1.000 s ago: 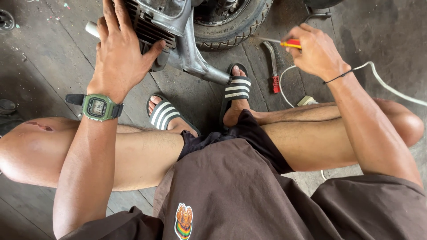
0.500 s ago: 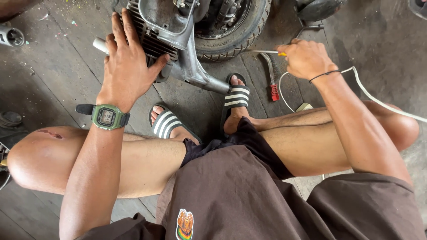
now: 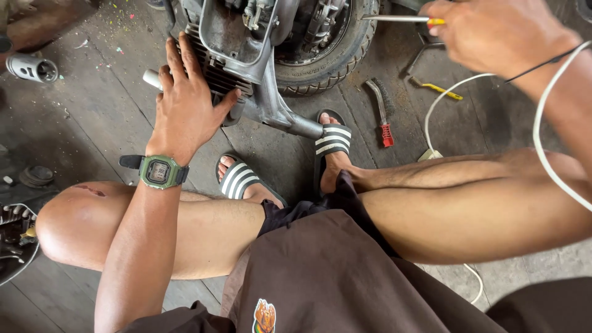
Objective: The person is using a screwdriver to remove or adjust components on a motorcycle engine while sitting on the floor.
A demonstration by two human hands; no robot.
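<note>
Head view: my left hand (image 3: 185,108) lies spread flat on the finned engine cylinder (image 3: 213,74), gripping nothing. Right hand (image 3: 493,31) pinches a screwdriver (image 3: 394,19). The engine looks heavy and rigid; brace on the fins.

A wire brush with a red handle (image 3: 382,114) lies on the dark plank floor (image 3: 92,123) at upper centre-right, near a white cable (image 3: 435,111). A grey cylindrical part (image 3: 31,68) rests at upper left (on its side).

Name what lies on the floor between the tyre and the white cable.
In the head view, a wire brush with a red handle lies on the bare floor between the tyre and the white cable.
</note>
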